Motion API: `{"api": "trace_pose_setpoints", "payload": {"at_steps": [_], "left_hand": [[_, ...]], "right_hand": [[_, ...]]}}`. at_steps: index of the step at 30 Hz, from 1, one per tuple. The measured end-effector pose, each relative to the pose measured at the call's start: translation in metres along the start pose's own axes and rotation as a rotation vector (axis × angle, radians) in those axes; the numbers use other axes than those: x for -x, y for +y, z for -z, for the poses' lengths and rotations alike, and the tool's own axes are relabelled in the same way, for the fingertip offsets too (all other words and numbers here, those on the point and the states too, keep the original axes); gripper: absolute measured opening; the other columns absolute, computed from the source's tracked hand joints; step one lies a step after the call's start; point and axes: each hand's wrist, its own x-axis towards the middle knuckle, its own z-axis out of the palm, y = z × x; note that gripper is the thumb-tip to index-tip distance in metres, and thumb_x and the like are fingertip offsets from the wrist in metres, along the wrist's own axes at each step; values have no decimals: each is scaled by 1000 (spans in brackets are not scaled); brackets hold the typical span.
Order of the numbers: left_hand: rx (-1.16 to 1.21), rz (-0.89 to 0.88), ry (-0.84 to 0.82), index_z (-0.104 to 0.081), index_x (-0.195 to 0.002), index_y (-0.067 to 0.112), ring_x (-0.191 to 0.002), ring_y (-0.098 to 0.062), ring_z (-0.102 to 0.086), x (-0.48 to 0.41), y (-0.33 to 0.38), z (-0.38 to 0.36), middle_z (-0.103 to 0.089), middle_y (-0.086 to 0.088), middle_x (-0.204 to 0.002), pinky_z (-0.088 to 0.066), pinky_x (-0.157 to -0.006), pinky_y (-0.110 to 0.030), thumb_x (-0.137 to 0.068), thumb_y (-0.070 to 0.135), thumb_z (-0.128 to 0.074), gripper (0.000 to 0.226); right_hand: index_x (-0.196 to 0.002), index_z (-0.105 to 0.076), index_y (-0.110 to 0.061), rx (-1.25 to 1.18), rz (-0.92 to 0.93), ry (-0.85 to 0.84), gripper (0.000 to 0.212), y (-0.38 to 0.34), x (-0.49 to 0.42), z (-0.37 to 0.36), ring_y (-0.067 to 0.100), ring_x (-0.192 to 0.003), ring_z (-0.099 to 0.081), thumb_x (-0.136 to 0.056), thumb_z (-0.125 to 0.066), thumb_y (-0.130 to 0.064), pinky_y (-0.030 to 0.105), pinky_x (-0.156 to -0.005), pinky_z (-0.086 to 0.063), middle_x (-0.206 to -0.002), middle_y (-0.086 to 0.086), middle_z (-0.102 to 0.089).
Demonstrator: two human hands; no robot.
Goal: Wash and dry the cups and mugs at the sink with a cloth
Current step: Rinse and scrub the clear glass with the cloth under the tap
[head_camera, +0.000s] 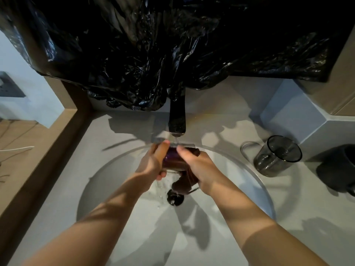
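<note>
My left grip (pixel 151 164) clamps the purple cup (pixel 172 158) under tap water (pixel 176 140); right grip (pixel 199 167) clamps brown cloth (pixel 187 181); glass mug (pixel 276 158) at three o'clock.

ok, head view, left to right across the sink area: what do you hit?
Wall socket → left hand → purple cup → right hand, holding the brown cloth → smoked glass mug → dark mug.

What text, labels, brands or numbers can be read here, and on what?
None readable. No print shows on the purple cup, dark cloth, clear glass mug, dark mug, tap or black plastic sheet.
The wall socket at the left edge is too dim to tell.
</note>
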Motion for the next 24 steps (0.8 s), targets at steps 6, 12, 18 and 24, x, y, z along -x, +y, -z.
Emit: {"api": "trace_pose_setpoints", "payload": {"at_steps": [6, 12, 18, 24], "left_hand": [[-124, -213, -162, -43, -113, 32, -67, -14, -58, 2, -3, 7, -62, -4, -92, -44, -52, -22, -98, 40, -45, 17], [184, 336, -358, -59, -109, 11, -57, -19, -63, 2, 10, 12, -67, -10, -78, -51, -51, -23, -81, 60, -53, 57], [375, 350, -369, -53, -130, 14, -91, -27, -70, -3, 6, 12, -65, -15, -121, -57, -59, -29, -69, 49, -67, 72], [455, 372, -92, -53, -114, 3, -88, -30, -63, -7, -5, 17, -61, -22, -101, -57, -71, -38, -81, 42, -67, 53]], "right_hand": [[-88, -70, -9, -134, -4, 83, 31, -5, -4, 2, 25, -74, -68, -87, -65, -39, 29, -63, -51, -83, 11, -72], [-76, -67, -10, -18, 152, 147, 19, -8, 5, 5, 16, -46, -61, -83, -71, -27, 19, -37, -43, -65, 6, -65], [-70, -59, -9, -173, 126, 328, 35, -9, -2, 1, 16, -60, -60, -88, -63, -38, 21, -52, -45, -64, 2, -62], [-68, -62, -17, -164, 181, 535, 43, 2, -2, 0, 24, -72, -60, -92, -51, -51, 38, -76, -51, -70, 1, -64]]}}
